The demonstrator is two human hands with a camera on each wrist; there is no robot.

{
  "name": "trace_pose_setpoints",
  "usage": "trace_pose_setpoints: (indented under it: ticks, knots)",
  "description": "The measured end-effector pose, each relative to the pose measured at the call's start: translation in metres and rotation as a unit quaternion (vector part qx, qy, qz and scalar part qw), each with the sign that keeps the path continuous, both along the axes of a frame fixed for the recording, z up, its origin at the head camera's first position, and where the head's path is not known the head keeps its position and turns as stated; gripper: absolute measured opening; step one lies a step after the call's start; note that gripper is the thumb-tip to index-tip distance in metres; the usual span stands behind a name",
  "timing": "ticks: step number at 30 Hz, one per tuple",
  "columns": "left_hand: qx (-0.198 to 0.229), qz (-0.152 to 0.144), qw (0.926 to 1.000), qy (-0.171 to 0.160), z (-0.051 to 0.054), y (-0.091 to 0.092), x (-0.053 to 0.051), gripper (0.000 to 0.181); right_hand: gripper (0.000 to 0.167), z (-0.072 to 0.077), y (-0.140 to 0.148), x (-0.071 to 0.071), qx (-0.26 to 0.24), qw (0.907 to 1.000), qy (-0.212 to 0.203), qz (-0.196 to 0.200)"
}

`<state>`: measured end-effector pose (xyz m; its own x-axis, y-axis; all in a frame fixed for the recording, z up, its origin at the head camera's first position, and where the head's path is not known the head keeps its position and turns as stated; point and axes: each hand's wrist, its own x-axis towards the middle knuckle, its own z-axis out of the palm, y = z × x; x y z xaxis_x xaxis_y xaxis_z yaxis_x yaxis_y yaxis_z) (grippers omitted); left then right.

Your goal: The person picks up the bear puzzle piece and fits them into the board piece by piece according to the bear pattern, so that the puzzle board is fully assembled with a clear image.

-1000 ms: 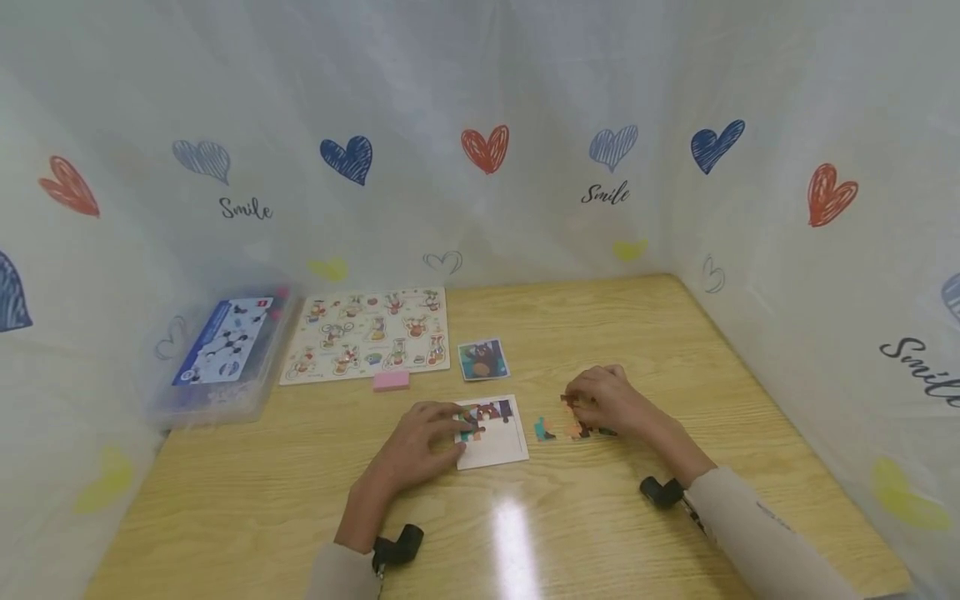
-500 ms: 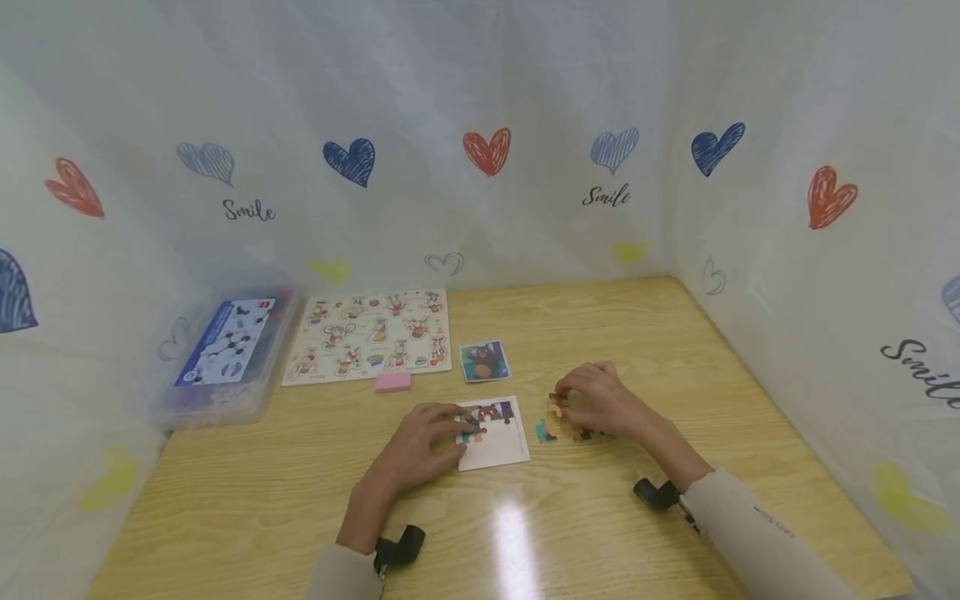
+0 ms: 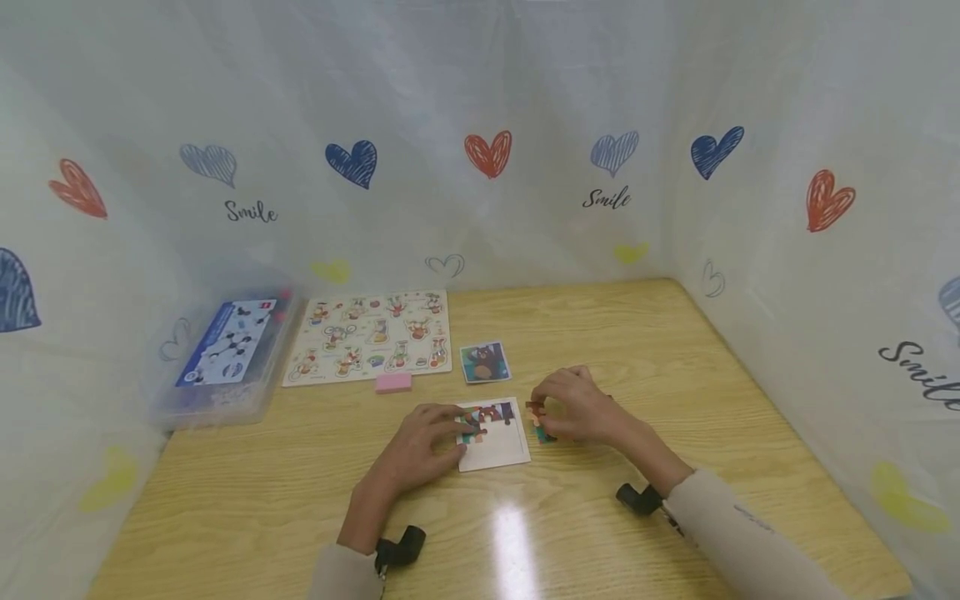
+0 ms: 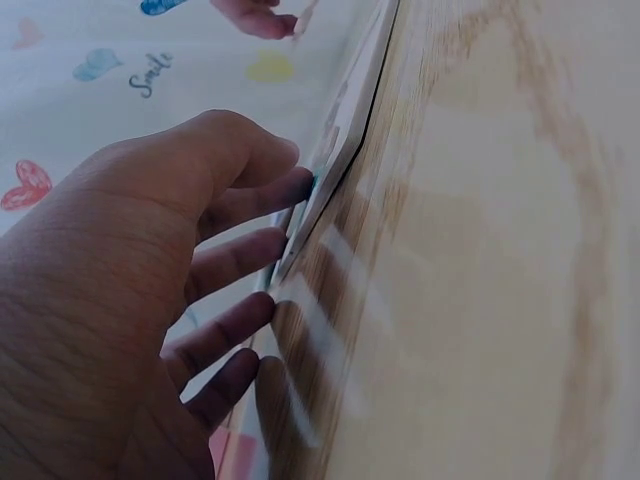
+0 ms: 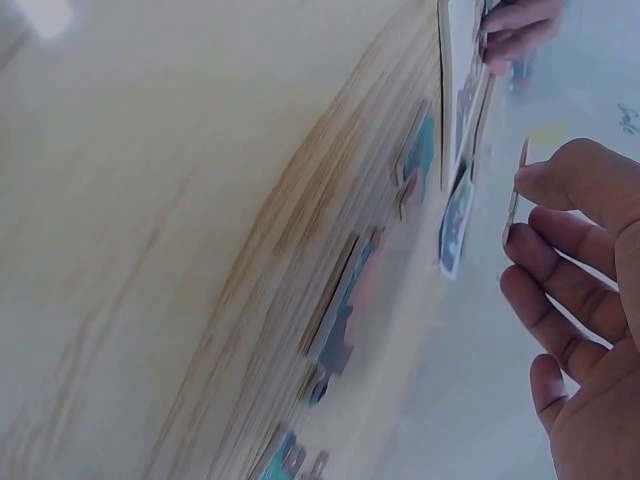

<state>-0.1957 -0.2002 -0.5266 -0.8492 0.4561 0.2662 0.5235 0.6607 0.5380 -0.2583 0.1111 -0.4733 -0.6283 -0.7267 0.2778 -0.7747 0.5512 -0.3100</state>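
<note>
The left hand point(image 3: 422, 446) rests its fingers on the left edge of a white puzzle tray point(image 3: 495, 454), whose upper and left parts hold joined pieces showing a bear's head. Just right of the tray, the right hand point(image 3: 581, 406) pinches a brown and orange puzzle piece point(image 3: 535, 411). In the right wrist view that thin piece point(image 5: 516, 196) is held edge-on between thumb and index finger, raised off the table. Loose pieces point(image 5: 338, 320) lie on the table below it. In the left wrist view, the fingers of the left hand point(image 4: 190, 230) touch the tray's edge point(image 4: 345, 150).
A bear picture card point(image 3: 486, 362) lies behind the tray. Further left are a pink block point(image 3: 393, 382), a board with printed figures point(image 3: 367, 336) and a clear plastic box point(image 3: 225, 354) with a blue label. A white curtain with hearts surrounds the table.
The right hand has lifted a piece from the loose ones and moved left with it, toward the tray. The left hand has stayed at the tray's edge.
</note>
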Motion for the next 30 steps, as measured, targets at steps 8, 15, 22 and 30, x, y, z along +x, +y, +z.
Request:
trace_pose_setpoints:
  ticks: [8,15,22,30]
  knots:
    - [0.005,-0.008,1.0,0.001,0.0,0.0,-0.001,0.027,0.015,0.0,-0.013,0.003,0.012,0.9998,-0.006,0.015]
    - [0.008,-0.003,1.0,0.001,0.0,0.0,-0.001,0.025,0.015,0.0,-0.024,0.004,0.003,0.9994,-0.001,0.034]
    - [0.0,0.001,1.0,-0.003,0.0,0.0,-0.002,0.025,0.016,-0.004,-0.034,0.005,0.015,0.9994,0.0,0.03]
    - [-0.006,0.002,1.0,-0.004,0.0,0.0,-0.002,0.026,0.016,-0.006,-0.046,0.007,0.031,0.9993,-0.005,0.023]
